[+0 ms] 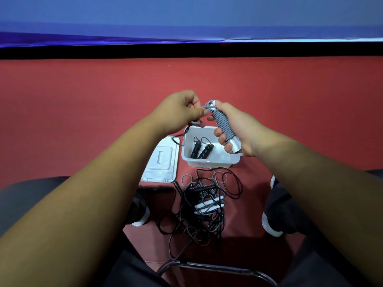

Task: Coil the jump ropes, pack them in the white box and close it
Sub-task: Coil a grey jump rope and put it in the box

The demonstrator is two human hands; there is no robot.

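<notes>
Grey jump rope (222,125): in the air just above the white box (207,161), cord wound tight round its white handles.
Right hand (238,129): fingers curled round the bundle, gripping it.
Left hand (180,112): pinches the loose tail of the cord at the bundle's far end.

Judgement: winding is nearly done and the tail needs securing. I'd keep the tail taut, pin the last turn under the right thumb, and tuck the end beneath a turn before letting go, or the coil may spring.

Box is open. Two black coiled ropes (202,150) lie toward its left, and the right part looks free for this bundle. The lid (161,162) lies flat just left of the box. A tangle of ropes (207,204) sits on the near side, between the shoes (141,214), so I'd lower the bundle straight down. The red floor (269,90) beyond the box is open.
</notes>
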